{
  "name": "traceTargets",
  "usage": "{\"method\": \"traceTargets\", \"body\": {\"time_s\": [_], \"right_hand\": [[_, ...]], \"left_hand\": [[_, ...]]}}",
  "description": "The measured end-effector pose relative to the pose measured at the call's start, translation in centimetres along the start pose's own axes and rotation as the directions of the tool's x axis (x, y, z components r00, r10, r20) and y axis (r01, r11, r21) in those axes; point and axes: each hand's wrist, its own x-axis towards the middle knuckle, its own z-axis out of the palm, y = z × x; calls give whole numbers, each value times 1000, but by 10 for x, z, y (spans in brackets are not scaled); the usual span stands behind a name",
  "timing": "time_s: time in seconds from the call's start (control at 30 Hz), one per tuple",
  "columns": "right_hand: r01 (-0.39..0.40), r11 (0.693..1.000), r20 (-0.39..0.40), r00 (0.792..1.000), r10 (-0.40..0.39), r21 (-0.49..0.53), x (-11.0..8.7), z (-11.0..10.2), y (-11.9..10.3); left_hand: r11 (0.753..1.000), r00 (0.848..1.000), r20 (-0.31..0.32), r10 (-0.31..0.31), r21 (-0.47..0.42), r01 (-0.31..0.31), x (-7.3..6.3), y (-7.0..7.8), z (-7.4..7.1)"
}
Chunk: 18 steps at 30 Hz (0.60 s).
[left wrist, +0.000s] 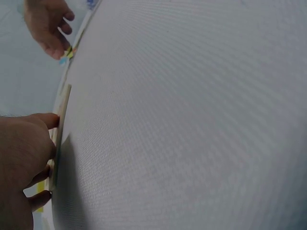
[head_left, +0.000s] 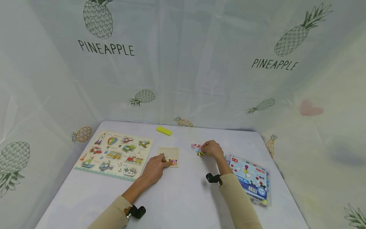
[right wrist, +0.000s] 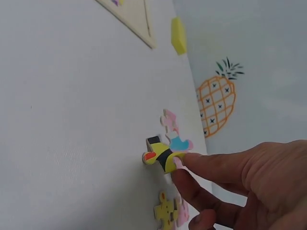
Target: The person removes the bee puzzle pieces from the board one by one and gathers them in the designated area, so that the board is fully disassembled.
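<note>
My left hand (head_left: pixel 154 168) rests on a small wooden puzzle tray (head_left: pixel 168 152), its fingers reaching over colourful pieces (head_left: pixel 172 161) along the near side. From the left wrist view, those fingertips touch the edge of the tray (left wrist: pixel 61 136). To the right, my right hand (head_left: pixel 213 149) pinches a yellow and black jigsaw piece (right wrist: pixel 164 155) between thumb and finger, the piece tilted close over the table. Beside it lie a pink piece (right wrist: pixel 169 120), a blue and pink piece (right wrist: pixel 178 143) and a yellow piece (right wrist: pixel 165 210), partly beside more pink.
A large picture puzzle board (head_left: pixel 114 156) lies at the left. Behind the tray is a yellow block (head_left: pixel 164 131). A clear plastic box (head_left: pixel 250 179) with a printed cover stands at the right, beneath my right forearm's side. Pineapple-print cloth hangs behind the table.
</note>
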Motion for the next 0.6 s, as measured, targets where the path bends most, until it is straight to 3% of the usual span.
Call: {"method": "traceTargets", "body": {"time_s": [0.17, 0.37, 0.6], "right_hand": [[-50, 998, -10, 999, 50, -26, 1, -3, 5], [-107, 992, -27, 994, 105, -66, 1, -5, 6], [-108, 991, -35, 994, 106, -72, 0, -6, 7]], "left_hand": [[1000, 1000, 13, -4, 3, 4, 0, 0, -1], [1000, 1000, -25, 17, 1, -17, 0, 1, -1], [1000, 999, -33, 8, -3, -8, 0, 1, 0]]}}
